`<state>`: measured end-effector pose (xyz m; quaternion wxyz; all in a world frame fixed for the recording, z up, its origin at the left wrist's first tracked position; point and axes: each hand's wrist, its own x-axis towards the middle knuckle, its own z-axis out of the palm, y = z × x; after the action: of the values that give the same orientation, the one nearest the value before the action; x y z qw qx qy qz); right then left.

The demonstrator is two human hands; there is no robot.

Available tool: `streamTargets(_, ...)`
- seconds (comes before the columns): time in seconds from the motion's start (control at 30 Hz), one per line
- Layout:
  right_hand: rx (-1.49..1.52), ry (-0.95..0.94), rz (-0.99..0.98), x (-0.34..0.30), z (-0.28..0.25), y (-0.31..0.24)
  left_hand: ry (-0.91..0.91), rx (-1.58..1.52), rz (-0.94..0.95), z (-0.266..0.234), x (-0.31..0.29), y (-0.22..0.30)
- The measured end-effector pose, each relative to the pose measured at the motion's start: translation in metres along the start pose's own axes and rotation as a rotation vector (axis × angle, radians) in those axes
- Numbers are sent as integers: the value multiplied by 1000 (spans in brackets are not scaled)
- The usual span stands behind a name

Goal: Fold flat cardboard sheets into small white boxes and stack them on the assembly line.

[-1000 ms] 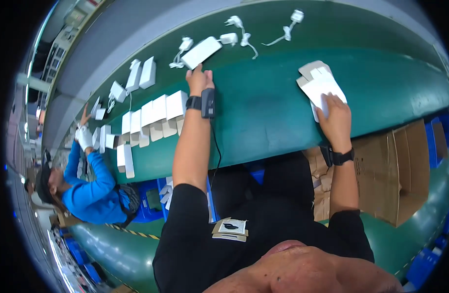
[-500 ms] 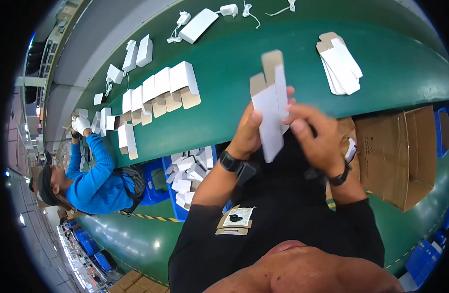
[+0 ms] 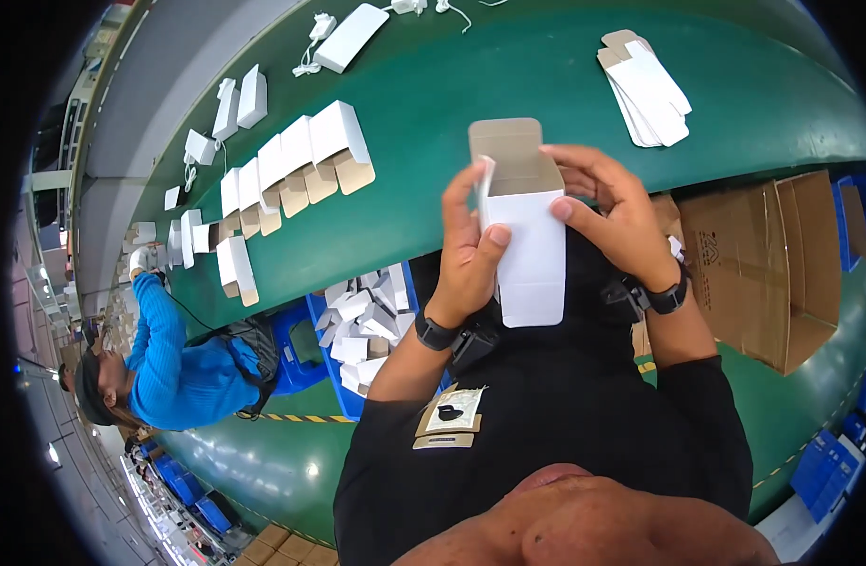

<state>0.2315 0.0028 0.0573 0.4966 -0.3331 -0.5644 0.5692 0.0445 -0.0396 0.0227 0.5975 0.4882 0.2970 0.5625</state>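
A white carton (image 3: 529, 250) is opened out into a box between my two hands, over the front edge of the green table. Its top gapes, and the long end flap stands up with its brown inside showing. My left hand (image 3: 472, 241) grips the left side, thumb on the front face, fingers by a small side flap. On the right, my right hand (image 3: 614, 212) has its thumb at the front top corner and its fingers behind the box. A stack of flat white cartons (image 3: 645, 90) lies farther right on the table.
White boxes with brown flaps (image 3: 296, 156) stand in a row at left. Adapters (image 3: 321, 28) with white cords lie behind. A blue bin of white boxes (image 3: 367, 321) and a large brown carton (image 3: 749, 269) stand below the edge. A co-worker in blue (image 3: 183, 358) sits left.
The flat carton has been squared out into an open box and turned to face me. My right hand has closed onto its right side. The table has shifted slightly in view.
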Motion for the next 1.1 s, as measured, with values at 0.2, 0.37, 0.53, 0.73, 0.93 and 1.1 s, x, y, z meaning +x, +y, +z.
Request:
streamTargets(0.2, 55, -74, -1, -14, 3, 30, -30, -13, -85, -10, -12, -19)
streamTargets(0.37, -145, -56, -254, -5, 6, 27, 59, -82, 34, -7, -8, -16)
streamTargets(0.53, -94, -120, -172, 3, 5, 26, -10, 112, 86, -16, -9, -13)
streamTargets(0.73, -51, -88, -45, 6, -4, 20, -65, 203, 158, -8, -4, -15)
streamTargets(0.93, -68, -156, -7, 18, -19, 26, -76, 416, 203, -18, 7, -28)
streamTargets(1.1, -222, -170, -108, 25, -27, 32, -30, 173, 129, -13, 30, -26)
